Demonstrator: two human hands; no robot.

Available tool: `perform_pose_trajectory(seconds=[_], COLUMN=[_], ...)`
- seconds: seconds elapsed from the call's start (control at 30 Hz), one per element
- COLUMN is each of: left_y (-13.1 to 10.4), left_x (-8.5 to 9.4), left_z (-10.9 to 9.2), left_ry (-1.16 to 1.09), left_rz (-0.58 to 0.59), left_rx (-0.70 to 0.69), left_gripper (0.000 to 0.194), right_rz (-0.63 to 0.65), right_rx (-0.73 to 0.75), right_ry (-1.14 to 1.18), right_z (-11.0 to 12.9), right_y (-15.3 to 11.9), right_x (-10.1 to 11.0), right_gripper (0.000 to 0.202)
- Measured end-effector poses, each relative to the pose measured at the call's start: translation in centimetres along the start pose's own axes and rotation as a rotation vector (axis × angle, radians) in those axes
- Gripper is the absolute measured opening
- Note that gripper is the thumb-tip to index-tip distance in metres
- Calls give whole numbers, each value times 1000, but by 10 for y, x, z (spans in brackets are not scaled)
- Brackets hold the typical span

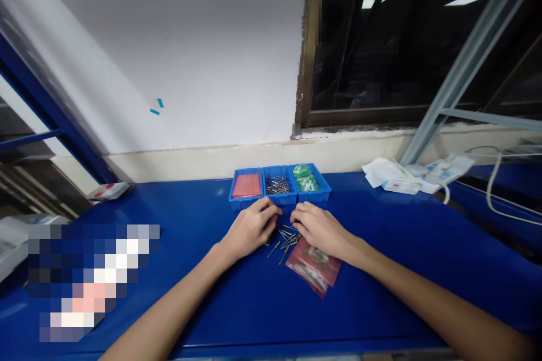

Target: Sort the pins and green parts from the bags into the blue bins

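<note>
Loose metal pins [288, 240], thin and thicker at one end like pop rivets, lie scattered on the blue table between my hands. My left hand [253, 228] is beside them with fingers curled inward; its fingertips partly hide whatever is under them. Over the right side of the pile, my right hand [324, 231] has its fingers bent down and closed, touching or nearly touching some pins. Below its palm lies a red see-through bag [311, 271] with pale pieces inside, partly covered by the hand.
Three joined blue bins stand behind my hands: one with red bags [247, 185], one with metal pins [278, 185], one with green bags [307, 182]. White packaging [393, 176] and a cable [491, 186] lie at right. A wall and window rise behind the table [381, 304].
</note>
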State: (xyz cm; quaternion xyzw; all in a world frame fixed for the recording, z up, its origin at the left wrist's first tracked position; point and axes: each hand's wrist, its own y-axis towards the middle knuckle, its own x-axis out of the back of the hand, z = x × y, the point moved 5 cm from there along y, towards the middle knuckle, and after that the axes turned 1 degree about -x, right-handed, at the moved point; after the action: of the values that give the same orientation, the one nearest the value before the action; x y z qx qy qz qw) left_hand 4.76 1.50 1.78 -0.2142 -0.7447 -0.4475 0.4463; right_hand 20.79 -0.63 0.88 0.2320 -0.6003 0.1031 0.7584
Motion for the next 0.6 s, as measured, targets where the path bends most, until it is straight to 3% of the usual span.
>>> perform_pose_trajectory(seconds=[0.6], left_y=[1], left_x=[0], left_z=[-3], left_ry=[8], left_rz=[29], left_rx=[4], left_gripper=[21], right_rz=[35], right_rx=[30], right_ry=[-56], right_z=[6], right_y=[1], right_x=[3], right_gripper=[19])
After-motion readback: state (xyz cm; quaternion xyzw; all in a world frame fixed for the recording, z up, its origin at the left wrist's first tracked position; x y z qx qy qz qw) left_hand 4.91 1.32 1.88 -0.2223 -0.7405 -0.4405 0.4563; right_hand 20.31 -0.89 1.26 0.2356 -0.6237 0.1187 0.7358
